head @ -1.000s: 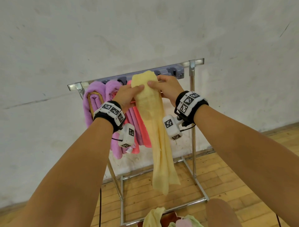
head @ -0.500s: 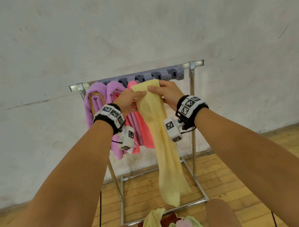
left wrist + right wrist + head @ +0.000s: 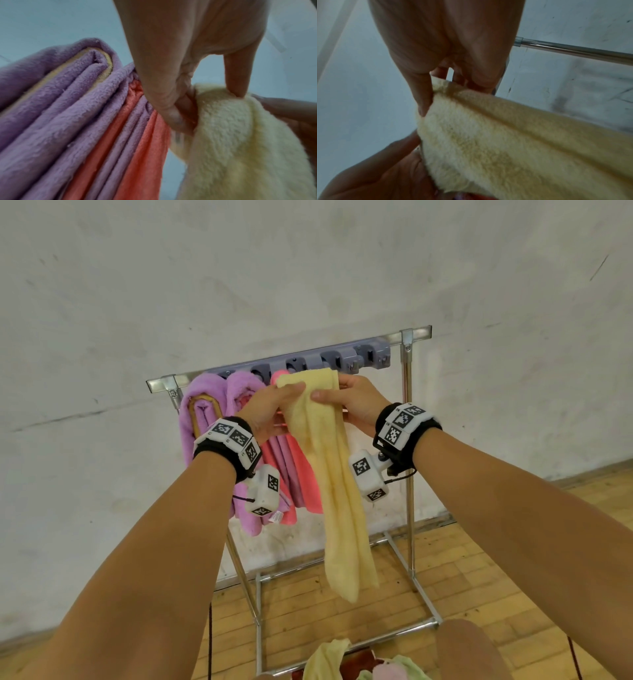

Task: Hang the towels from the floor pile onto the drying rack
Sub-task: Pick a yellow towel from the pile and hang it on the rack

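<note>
Two hands are pinching the yellow towel (image 3: 337, 481) at twelve o'clock on the drying rack (image 3: 407, 419): left hand (image 3: 270, 410), right hand (image 3: 352, 402). Left wrist: fingers (image 3: 171, 112) are gripping it, purple towels (image 3: 60, 108) at nine. Right wrist: thumb (image 3: 423, 97) is pinching its edge.

No readable text, wristband (image 3: 236, 436) markers perhaps lettered, too small

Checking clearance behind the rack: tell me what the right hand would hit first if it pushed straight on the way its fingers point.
Probably the grey clip strip along the rack's top bar, just beyond the right hand, which grips the yellow towel. Then the wall. Depth is unclear.
</note>
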Demonstrator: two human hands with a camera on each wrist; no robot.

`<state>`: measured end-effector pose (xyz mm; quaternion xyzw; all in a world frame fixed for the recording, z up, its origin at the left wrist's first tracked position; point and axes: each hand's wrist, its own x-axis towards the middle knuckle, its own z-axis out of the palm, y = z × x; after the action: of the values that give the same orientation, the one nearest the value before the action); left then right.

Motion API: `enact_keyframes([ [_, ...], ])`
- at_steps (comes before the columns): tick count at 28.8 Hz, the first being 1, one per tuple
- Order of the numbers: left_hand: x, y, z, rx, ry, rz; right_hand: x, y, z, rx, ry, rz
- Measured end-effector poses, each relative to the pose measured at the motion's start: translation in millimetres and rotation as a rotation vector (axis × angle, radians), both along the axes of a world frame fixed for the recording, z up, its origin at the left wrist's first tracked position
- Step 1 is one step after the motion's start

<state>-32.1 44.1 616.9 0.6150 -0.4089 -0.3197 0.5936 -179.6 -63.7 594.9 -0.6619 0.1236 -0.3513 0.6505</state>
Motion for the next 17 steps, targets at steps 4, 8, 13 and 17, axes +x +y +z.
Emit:
enact_keyframes([
  [4, 0, 0, -2, -0.038, -0.058, 0.002, -3, 2, 1, 0.038, -0.001, 0.038],
  [8, 4, -2, 6, -0.167, -0.014, 0.072, -5, 3, 2, 0.002, 0.15, 0.121],
  [13, -7, 2, 9, -0.055, 0.012, 0.018, -2, 2, 11, -0.016, 0.028, 0.009],
  [17, -10, 1, 8, -0.004, -0.046, -0.011, 3, -3, 14, -0.003, -0.015, -0.047],
])
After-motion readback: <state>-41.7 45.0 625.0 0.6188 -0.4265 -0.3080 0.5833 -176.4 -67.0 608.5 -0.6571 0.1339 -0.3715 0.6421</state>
